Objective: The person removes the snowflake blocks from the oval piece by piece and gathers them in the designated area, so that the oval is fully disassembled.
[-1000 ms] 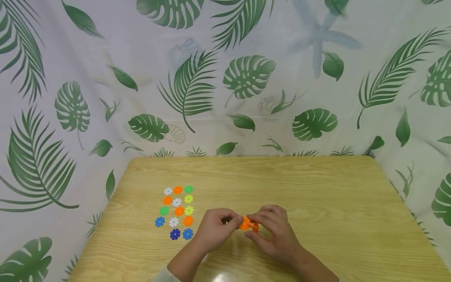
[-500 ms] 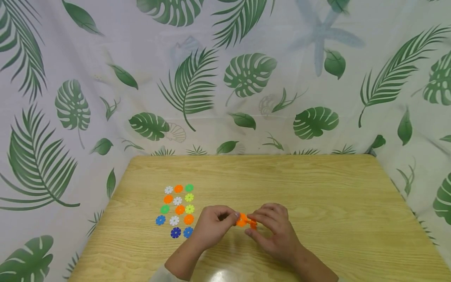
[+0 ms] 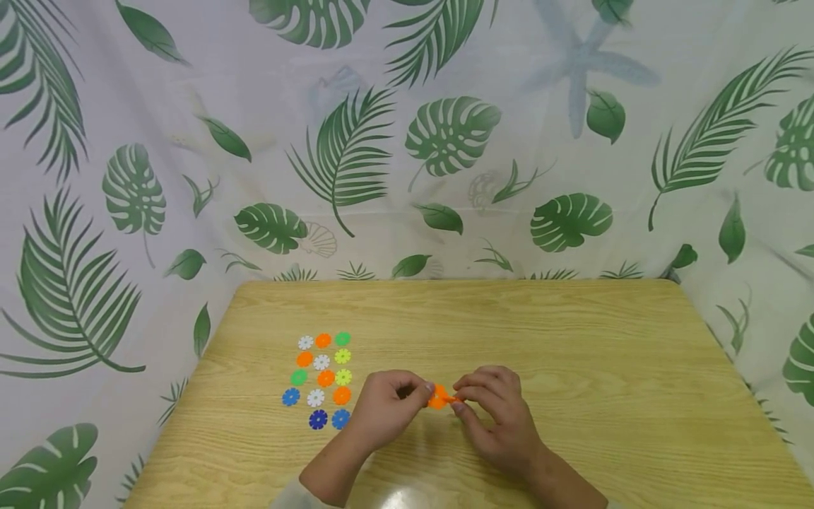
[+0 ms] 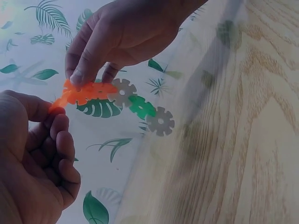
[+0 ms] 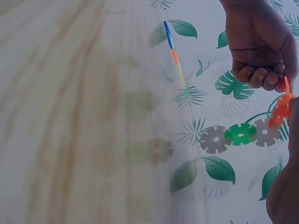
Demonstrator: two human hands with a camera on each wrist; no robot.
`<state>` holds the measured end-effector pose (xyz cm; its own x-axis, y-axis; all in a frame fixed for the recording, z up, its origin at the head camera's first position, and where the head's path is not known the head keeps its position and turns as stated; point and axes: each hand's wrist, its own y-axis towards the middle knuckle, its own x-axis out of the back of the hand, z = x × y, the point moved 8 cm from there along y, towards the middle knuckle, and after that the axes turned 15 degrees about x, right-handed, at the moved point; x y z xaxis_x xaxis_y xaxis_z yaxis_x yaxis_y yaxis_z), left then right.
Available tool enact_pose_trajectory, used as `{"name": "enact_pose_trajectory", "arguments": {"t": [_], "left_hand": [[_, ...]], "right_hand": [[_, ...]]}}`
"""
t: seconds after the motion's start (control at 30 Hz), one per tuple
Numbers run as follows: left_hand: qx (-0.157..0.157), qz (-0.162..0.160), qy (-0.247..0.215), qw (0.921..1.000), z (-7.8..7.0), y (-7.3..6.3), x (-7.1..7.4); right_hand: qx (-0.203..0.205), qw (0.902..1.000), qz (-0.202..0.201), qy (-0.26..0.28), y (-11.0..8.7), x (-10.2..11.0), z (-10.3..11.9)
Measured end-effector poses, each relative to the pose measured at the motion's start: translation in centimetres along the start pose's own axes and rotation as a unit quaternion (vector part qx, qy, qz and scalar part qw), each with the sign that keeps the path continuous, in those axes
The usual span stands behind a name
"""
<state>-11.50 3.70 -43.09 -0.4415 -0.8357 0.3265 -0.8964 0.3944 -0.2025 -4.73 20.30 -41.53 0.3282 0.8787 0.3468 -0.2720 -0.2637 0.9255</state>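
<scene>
My left hand [image 3: 391, 410] pinches an orange notched snowflake disc [image 3: 438, 398] between thumb and index finger. Facing it, my right hand [image 3: 496, 417] pinches the top of a chain of interlocking discs. Below the right fingertips the chain hangs down, its orange part [image 4: 99, 91] first, then a white disc [image 4: 122, 92], a green disc [image 4: 141, 107] and another white disc [image 4: 160, 122]. The left hand's disc meets the chain's orange end; whether their slots are engaged I cannot tell. From above, the right hand hides the lower chain.
Several loose snowflake discs lie flat on the left of the wooden table [image 3: 572, 332], among them an orange disc [image 3: 342, 395], a dark blue disc [image 3: 318, 419] and a yellow disc [image 3: 343, 377]. A leaf-printed curtain [image 3: 381, 240] surrounds the table's back and sides.
The right thumb and index finger have closed together over the chain's orange top, which earlier showed between them. The left hand still pinches its disc, barely moved. The loose discs stay put.
</scene>
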Motion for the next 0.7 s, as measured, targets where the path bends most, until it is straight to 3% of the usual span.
{"name": "enact_pose_trajectory", "arguments": {"t": [0.3,0.7], "left_hand": [[0.005,-0.034,0.022,0.9992,0.2,0.1,0.3],[0.07,-0.043,0.001,0.9966,1.2,-0.4,0.6]], "right_hand": [[0.018,0.9995,-0.005,-0.026,0.2,-0.3,0.1],[0.023,0.9989,0.0,-0.04,0.1,-0.9,0.6]]}}
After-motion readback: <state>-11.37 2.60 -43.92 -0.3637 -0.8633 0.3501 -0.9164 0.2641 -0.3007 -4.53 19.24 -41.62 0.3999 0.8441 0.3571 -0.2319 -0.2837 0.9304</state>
